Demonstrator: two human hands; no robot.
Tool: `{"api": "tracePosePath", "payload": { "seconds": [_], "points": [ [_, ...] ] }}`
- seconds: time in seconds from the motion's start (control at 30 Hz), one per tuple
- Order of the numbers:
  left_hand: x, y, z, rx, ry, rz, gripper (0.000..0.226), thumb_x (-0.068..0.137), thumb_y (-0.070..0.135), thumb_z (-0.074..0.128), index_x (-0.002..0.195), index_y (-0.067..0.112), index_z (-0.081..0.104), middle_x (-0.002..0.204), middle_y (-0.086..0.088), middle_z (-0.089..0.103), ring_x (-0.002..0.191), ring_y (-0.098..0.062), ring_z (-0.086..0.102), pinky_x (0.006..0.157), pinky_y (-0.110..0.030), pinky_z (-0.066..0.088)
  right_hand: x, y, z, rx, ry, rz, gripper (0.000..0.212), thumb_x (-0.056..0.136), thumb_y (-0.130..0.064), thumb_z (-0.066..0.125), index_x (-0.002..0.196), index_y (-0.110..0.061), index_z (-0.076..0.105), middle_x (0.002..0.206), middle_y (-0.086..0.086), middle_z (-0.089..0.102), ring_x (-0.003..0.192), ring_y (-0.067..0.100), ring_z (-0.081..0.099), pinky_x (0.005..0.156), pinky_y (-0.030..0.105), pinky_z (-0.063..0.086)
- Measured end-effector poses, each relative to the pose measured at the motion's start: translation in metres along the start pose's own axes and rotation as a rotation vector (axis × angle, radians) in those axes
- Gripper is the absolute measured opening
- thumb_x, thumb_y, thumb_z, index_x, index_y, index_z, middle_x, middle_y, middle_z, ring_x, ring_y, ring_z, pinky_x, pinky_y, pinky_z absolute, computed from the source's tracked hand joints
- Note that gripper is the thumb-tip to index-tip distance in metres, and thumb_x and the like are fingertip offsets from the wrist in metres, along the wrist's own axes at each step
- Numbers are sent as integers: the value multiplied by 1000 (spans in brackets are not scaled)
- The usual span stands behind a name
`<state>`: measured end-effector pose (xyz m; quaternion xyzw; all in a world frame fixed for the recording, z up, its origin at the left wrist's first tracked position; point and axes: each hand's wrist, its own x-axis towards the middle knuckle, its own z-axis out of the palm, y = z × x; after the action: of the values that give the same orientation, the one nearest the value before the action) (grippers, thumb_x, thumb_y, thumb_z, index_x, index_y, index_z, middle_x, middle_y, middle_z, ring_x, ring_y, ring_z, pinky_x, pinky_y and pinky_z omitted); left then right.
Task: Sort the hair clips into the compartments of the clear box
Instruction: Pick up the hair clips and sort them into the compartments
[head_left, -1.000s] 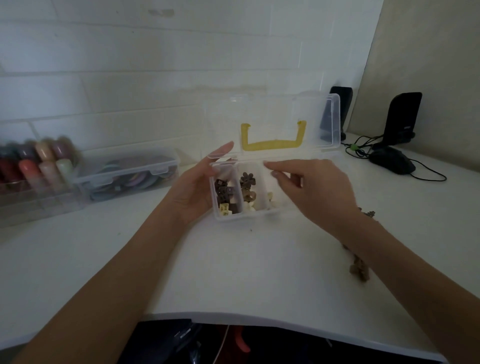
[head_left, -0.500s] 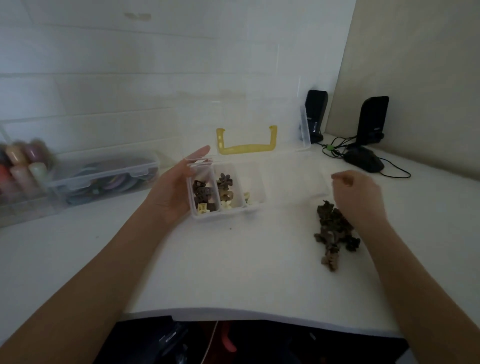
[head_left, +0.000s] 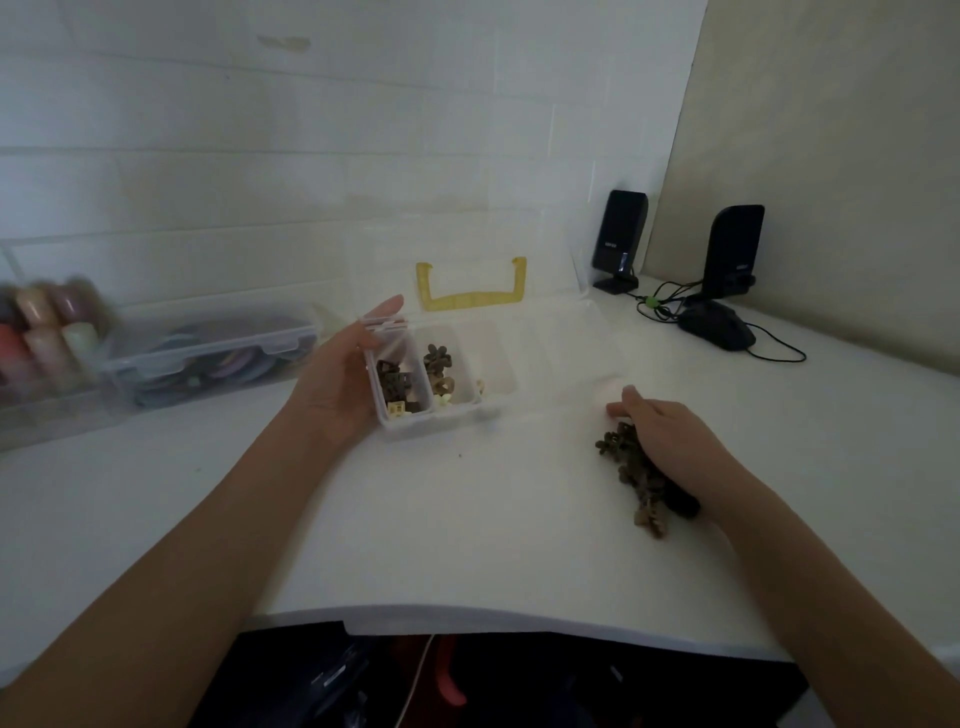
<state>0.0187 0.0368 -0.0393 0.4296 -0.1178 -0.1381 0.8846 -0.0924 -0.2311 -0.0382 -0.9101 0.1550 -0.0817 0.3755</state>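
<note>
The clear box (head_left: 566, 358) stands open on the white table, its lid up against the wall with a yellow handle (head_left: 471, 291). Its left compartments hold dark brown and cream hair clips (head_left: 415, 376); the right compartments look bare. My left hand (head_left: 337, 371) holds the box's left end, thumb over the corner. A pile of brown hair clips (head_left: 631, 470) lies on the table to the right of the box. My right hand (head_left: 667, 436) rests palm down on that pile; whether its fingers grip a clip is hidden.
At the left a shut clear case (head_left: 213, 353) holds coloured items, beside a blurred rack of coloured pieces (head_left: 44, 332). Two black speakers (head_left: 621, 239) and a black mouse (head_left: 717, 325) with cables sit at the back right. The table's front edge (head_left: 519, 618) is near.
My right hand left the box, swung right and came down onto the pile of clips. The view panned right. My left hand stayed on the box's left end.
</note>
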Motion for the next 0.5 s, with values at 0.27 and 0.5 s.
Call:
{"api": "tracePosePath", "payload": {
  "seconds": [0.27,0.5],
  "points": [
    [-1,1,1,-9,26,1,56,68,10,57,123,16,61,136,-17,51,124,-37,49,96,-56,43,-14,-10,15,28,-111,-112,54,99,-45,19,120,-17,61,133,5,53,120,19,45,89,23,23],
    [-2,1,0,-5,14,9,58,66,8,54,122,16,62,130,-14,52,126,-36,48,97,-54,43,-29,4,-2,161,-417,-216,82,61,-80,45,133,-40,37,139,-15,39,118,2,43,104,22,31]
  ]
}}
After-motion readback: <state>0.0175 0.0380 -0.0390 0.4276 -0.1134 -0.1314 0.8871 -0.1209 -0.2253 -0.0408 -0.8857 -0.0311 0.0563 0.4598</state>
